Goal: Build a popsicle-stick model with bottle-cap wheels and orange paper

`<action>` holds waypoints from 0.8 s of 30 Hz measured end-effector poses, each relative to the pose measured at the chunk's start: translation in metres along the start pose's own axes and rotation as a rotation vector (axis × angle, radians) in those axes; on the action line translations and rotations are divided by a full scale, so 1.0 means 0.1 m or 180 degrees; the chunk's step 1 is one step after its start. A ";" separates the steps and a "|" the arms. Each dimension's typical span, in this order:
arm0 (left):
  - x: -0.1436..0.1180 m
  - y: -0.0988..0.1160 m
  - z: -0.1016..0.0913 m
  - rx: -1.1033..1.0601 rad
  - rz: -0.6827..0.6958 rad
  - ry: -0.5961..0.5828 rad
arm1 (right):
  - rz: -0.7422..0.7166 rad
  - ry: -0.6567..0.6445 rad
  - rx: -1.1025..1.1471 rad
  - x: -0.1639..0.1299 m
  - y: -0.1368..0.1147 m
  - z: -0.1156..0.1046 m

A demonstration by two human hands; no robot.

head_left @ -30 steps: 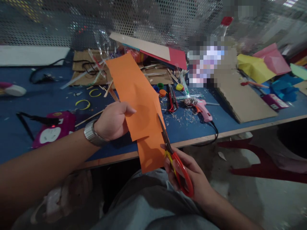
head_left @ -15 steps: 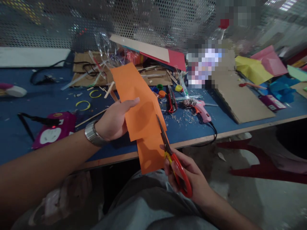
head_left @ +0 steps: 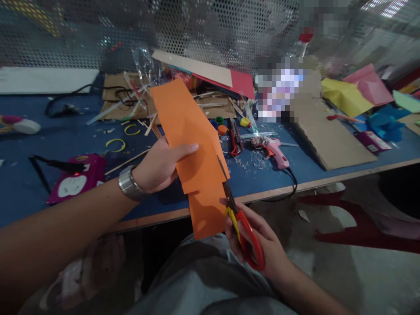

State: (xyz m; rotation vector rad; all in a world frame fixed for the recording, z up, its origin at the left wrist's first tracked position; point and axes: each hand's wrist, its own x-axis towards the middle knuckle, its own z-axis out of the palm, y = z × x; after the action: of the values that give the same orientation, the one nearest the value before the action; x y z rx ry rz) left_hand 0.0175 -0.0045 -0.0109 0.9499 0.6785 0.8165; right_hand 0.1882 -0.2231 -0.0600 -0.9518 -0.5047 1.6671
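**Orange paper held over the worktop edge, scissors at its right side**

Your left hand [head_left: 160, 168] pinches the paper [head_left: 193, 148] by its left edge, thumb on the front. The sheet hangs in the air above the worktop [head_left: 42, 144] edge and your lap, with its long axis running from the upper left, far end, down to the lower right, near end. Your right hand [head_left: 262, 245] is closed around the scissors [head_left: 241, 223], whose blades point up and away, touching the paper's right edge. Open floor lies to your right; clutter and a glue gun [head_left: 277, 151] crowd the worktop behind.
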 end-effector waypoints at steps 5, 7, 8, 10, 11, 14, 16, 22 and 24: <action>-0.04 0.02 0.02 0.0079 -0.0015 -0.0080 | 0.0014 0.0100 0.0031 -0.01 -0.03 0.02; -0.05 0.02 0.03 0.0123 -0.0021 -0.0090 | -0.0002 0.0113 0.0040 -0.01 -0.04 0.04; -0.05 0.02 0.03 0.0146 -0.0021 -0.0097 | -0.0021 0.0104 0.0049 -0.01 -0.04 0.04; -0.05 0.01 0.04 0.0194 -0.0010 -0.0123 | -0.0038 0.0080 0.0054 0.00 -0.04 0.04; -0.05 0.01 0.04 0.0217 0.0002 -0.0142 | -0.0037 0.0060 0.0052 0.00 -0.03 0.04; -0.06 0.02 0.04 0.0278 0.0009 -0.0222 | -0.0035 -0.0017 0.0069 0.02 -0.03 0.04; -0.07 0.02 0.03 0.0353 0.0012 -0.0307 | -0.0026 -0.0029 0.0087 0.03 -0.04 0.05; -0.08 0.01 -0.01 0.0745 0.0185 -0.0350 | -0.0041 -0.0009 0.0125 0.05 -0.07 0.09; -0.08 0.01 -0.01 0.0730 0.0237 -0.0367 | -0.0047 -0.0002 0.0103 0.05 -0.07 0.08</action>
State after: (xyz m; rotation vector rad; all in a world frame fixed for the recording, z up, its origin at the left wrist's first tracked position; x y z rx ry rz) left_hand 0.0125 -0.0109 -0.0093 1.2265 0.6486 0.7534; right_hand 0.1853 -0.2148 -0.0519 -0.9220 -0.4827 1.6575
